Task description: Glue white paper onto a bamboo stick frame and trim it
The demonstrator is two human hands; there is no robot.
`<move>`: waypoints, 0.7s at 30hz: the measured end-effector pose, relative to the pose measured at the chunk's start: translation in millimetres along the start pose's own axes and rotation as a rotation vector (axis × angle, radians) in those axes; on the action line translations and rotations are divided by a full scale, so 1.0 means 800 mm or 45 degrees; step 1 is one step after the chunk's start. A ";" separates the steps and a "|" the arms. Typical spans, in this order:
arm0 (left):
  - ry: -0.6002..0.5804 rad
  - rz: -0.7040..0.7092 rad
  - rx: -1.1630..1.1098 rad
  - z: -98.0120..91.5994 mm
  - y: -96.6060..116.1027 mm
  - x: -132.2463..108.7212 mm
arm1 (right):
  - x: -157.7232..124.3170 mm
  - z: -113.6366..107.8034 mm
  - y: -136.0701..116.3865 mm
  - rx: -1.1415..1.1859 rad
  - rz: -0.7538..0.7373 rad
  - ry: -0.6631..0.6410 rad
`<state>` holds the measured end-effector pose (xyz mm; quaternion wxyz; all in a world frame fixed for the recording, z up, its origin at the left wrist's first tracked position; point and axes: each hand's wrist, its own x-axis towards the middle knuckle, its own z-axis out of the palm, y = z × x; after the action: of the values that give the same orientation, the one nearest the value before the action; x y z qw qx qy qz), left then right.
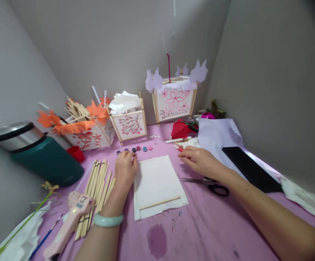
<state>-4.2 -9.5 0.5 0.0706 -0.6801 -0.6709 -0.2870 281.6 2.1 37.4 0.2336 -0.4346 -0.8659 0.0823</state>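
My left hand [125, 169], with a pale green bangle on the wrist, rests at the upper left corner of a white paper sheet [157, 181], its fingers curled down near a row of small paint pots [134, 149]. A thin wooden stick [159, 203] lies across the sheet's lower part. My right hand [198, 159] reaches to the right of the sheet with fingers bent down over a red-tipped pen [178, 148]; I cannot tell if it grips it. Black-handled scissors [209, 185] lie just below that hand.
A bundle of wooden sticks [99, 188] and a pink glue gun [69, 224] lie at the left. Three paper lanterns [175, 99] stand at the back. A green bin [37, 152], a red cup [76, 153], a black tablet [251, 168] and lilac paper [217, 136] surround the pink tablecloth [201, 224].
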 end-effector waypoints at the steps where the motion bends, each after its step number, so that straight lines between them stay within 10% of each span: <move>1: 0.028 0.038 -0.017 -0.002 0.003 0.000 | -0.014 -0.009 0.005 -0.023 0.061 -0.026; 8: 0.034 0.158 -0.062 0.005 0.009 -0.004 | -0.094 -0.016 0.021 -0.127 0.137 -0.274; 13: 0.045 0.040 -0.012 -0.004 0.000 0.000 | -0.087 -0.011 0.014 -0.275 0.163 -0.272; 21: 0.117 -0.047 0.166 -0.134 -0.011 -0.024 | -0.042 0.008 -0.038 -0.123 -0.192 -0.178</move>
<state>-42.9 -77.3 77.2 0.1399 -0.6477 -0.6966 -0.2750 273.8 -42.9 31.2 0.1572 -0.3721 -0.9133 0.0528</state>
